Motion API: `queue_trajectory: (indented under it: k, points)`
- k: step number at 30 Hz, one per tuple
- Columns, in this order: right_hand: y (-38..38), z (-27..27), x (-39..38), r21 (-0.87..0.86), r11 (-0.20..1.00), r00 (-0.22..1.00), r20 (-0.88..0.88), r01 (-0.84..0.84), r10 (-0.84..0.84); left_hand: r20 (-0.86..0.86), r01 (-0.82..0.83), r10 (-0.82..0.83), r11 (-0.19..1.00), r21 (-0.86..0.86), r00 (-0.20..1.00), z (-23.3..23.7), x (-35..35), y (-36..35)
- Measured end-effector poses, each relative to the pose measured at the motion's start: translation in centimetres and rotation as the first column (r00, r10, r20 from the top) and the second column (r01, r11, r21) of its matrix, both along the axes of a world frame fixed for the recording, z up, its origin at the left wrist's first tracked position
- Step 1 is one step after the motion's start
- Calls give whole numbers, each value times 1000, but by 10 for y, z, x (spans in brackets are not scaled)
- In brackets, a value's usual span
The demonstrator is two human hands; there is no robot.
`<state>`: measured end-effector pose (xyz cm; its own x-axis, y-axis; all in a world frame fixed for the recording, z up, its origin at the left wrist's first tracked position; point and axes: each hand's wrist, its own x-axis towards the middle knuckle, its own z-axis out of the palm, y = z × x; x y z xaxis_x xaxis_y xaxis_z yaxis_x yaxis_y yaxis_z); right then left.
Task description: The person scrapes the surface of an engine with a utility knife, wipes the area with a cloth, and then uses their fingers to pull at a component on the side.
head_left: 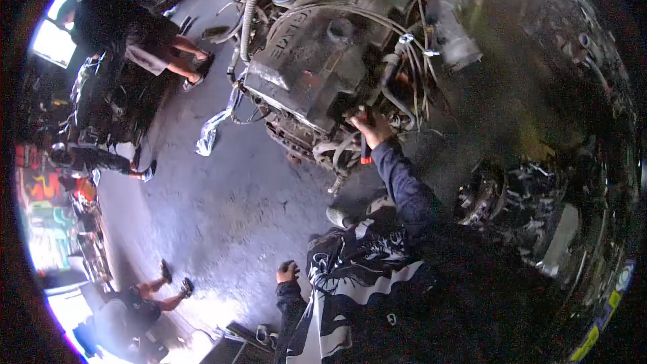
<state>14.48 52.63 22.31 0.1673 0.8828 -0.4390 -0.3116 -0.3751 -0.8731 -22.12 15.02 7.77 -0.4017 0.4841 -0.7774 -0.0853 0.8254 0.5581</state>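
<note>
My right hand (371,127) reaches to the front edge of a large, dusty engine (303,67) with a grey cover and raised lettering. Its fingers are wrapped round a tool with a red and dark handle (365,154); the handle's end sticks out below the hand, and the working end is lost among the engine parts. Hoses and a bundle of cables (411,47) run close to that hand. My left hand (288,271) hangs low beside my body, away from the engine, with its fingers curled; whatever may be inside them is hidden.
Grey concrete floor (222,209) spreads left of the engine. A silvery wrapped piece (210,133) hangs at the engine's left side. Dark metal parts (512,195) are heaped on the right. Other people (145,34) stand or work along the left, one low down (131,317).
</note>
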Motion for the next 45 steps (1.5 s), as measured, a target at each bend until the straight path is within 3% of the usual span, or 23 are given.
queue_trajectory:
  k: [2,3,5,7,9,10,11,12,14,16,18,19,25,28,30,33,35,37,38,39,40,43,45]
  points:
    - [-8,32,-14,-8,1000,983,181,14,-12,-5,38,-38,999,-30,999,2,-18,-3]
    - [-7,22,-19,-7,999,984,175,32,-30,-8,61,-61,997,-55,998,3,-26,-2]
    - [0,1,-27,117,992,983,-183,42,-20,59,78,-77,997,-17,995,-11,-47,-15]
    - [2,-4,-35,113,989,961,-270,96,-62,35,132,-132,991,-7,991,-10,-56,-23]
    - [9,-24,-41,177,978,979,-191,109,-75,-32,178,-179,984,-17,983,22,-44,-20]
    - [14,-35,-43,199,974,983,-164,112,-80,43,4,0,997,-81,999,-36,-68,-53]
    - [20,-46,-43,112,980,976,-162,164,-145,43,6,-2,997,-78,999,-70,-82,-73]
    - [20,-47,-42,47,983,975,-148,177,-168,-34,150,-151,989,-16,988,-94,-93,-86]
    - [21,-47,-40,-83,975,969,-121,204,-213,-199,391,-385,920,-12,901,-98,-98,-85]
    - [28,-64,-39,-27,967,967,-12,253,-254,-202,407,-406,912,-38,891,-98,-96,-79]
    - [28,-49,-44,-54,978,958,-198,202,-209,-168,385,-385,922,-36,907,-95,-92,-66]
    - [28,-37,-45,-53,978,958,-197,203,-210,-154,372,-372,928,-29,915,-93,-90,-58]
    - [39,-32,-47,-154,943,955,25,295,-294,-101,346,-340,937,40,935,-72,-88,-14]
    - [42,-67,-42,-42,983,983,-28,178,-179,-75,336,-331,938,86,941,-64,-91,3]
    - [37,-46,-46,-98,977,965,202,190,-168,-57,332,-327,937,112,943,-62,-95,11]
    - [30,-27,-43,-2,975,968,113,224,-223,-11,266,-267,957,117,964,-60,-100,15]
    - [33,-30,-41,-20,968,960,130,251,-246,31,212,-216,972,102,976,-73,-107,12]
    - [36,-42,-28,-114,981,978,158,156,-137,46,212,-212,977,3,976,-91,-114,6]
    - [32,-17,-36,-67,975,968,150,211,-199,23,238,-238,971,-3,971,-95,-116,4]
    - [37,-49,-33,-69,974,967,152,216,-204,9,260,-260,965,-16,965,-100,-117,2]
    - [48,-101,-32,122,980,905,381,154,-189,-10,278,-278,960,-19,960,-97,-114,5]
    - [50,-92,-28,64,997,916,398,30,-53,-55,330,-330,944,-13,942,-88,-109,11]
    - [56,-110,-29,59,992,872,473,114,-129,-73,355,-355,935,-14,932,-84,-104,15]
